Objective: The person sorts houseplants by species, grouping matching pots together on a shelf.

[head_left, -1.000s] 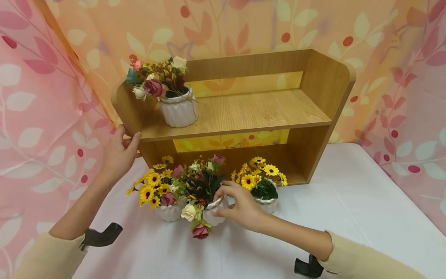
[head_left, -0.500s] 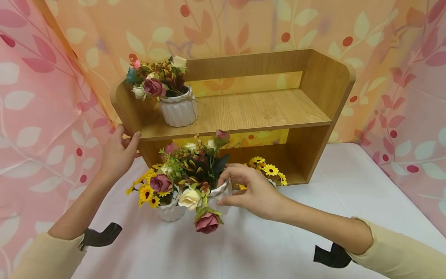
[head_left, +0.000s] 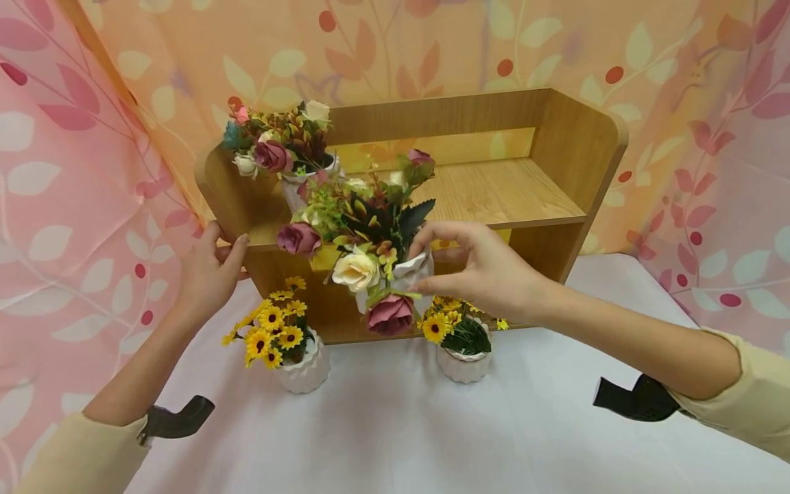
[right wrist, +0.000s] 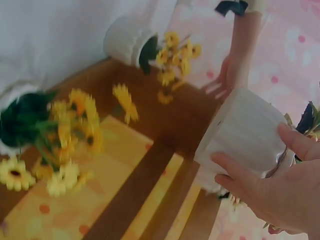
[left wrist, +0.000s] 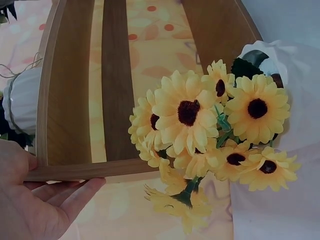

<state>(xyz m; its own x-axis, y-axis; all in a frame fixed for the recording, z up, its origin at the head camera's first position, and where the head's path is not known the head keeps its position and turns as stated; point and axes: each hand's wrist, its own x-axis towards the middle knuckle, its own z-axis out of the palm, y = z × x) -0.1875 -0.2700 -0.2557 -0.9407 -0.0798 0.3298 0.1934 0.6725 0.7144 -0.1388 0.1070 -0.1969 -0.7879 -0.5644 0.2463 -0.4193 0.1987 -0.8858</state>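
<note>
My right hand grips a white ribbed flowerpot of pink and cream artificial roses. Thumb and fingers lie on the pot's side, and the pot hangs in the air before the wooden shelf, level with its upper board. At the shelf's left end, my left hand holds the side panel's edge, the thumb inside and the fingers outside, as the left wrist view shows. A second rose pot stands at the left of the upper board, partly hidden behind the raised flowers.
Two white pots of yellow daisy-like flowers stand on the white cloth in front of the shelf: a left pot and a right pot. Patterned curtains hang behind and at both sides.
My right hand has raised the rose pot from the cloth, between the yellow-flower pots, up to the upper board's level. My left hand has stayed at the shelf's edge.
</note>
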